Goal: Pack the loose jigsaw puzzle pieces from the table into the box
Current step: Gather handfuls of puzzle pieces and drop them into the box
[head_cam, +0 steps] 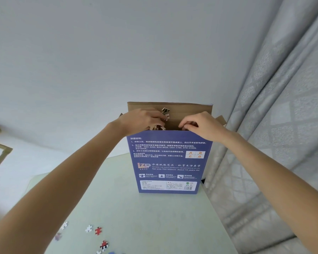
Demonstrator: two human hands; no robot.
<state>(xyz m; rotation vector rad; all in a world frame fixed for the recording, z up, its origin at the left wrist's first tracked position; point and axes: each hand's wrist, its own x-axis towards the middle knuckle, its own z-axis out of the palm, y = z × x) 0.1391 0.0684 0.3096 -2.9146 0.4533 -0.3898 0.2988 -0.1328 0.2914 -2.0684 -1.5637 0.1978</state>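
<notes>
Knobbed cardboard pieces [159,123] over box [168,162]

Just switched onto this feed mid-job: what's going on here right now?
A person is packing puzzle pieces into the blue box, which stands upright on the table with its top flap open. The left hand holds a clump of pieces at the opening, while the right hand grips the box's front edge. A few loose pieces still lie on the table.
</notes>
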